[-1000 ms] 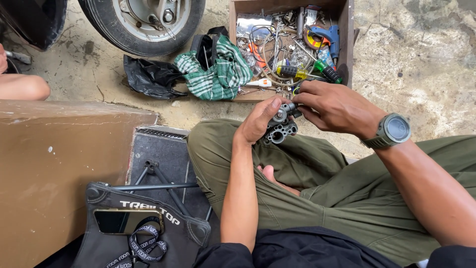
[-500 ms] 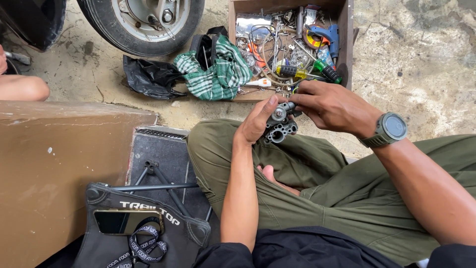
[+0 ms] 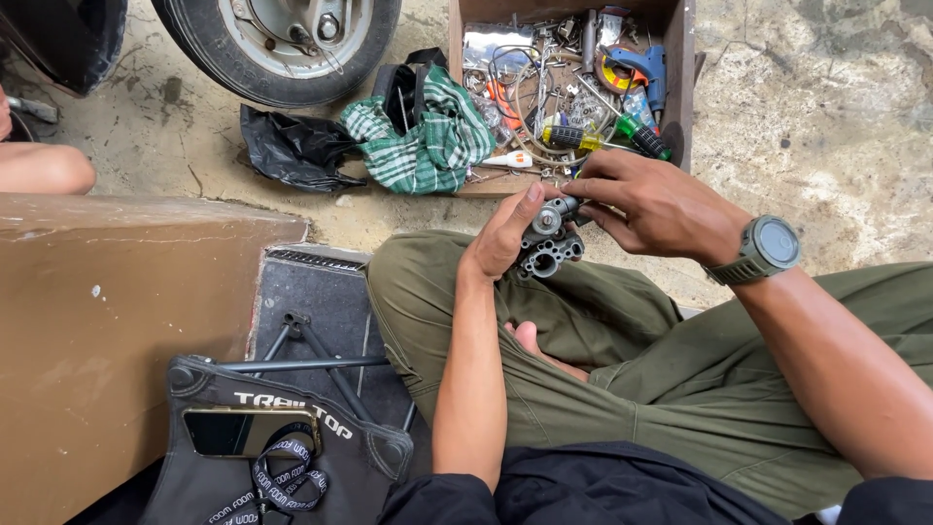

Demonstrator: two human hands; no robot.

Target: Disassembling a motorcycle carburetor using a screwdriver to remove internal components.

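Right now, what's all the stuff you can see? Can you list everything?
metal part: one, grey, held in both hands over the lap
toolbox: one, brown wood, top centre, full of tools
screwdrivers: at least two, yellow-black and green-black, in the toolbox
cloth: one, green-white check, left of the toolbox
plastic bag: one, black, left of the cloth
wheel: one, black tyre, top left
board: one, brown, left
phone: one, dark, bottom left on a black bag
watch: one, green, right wrist
trousers: olive
left hand: holds the part
right hand: fingers on top of the part
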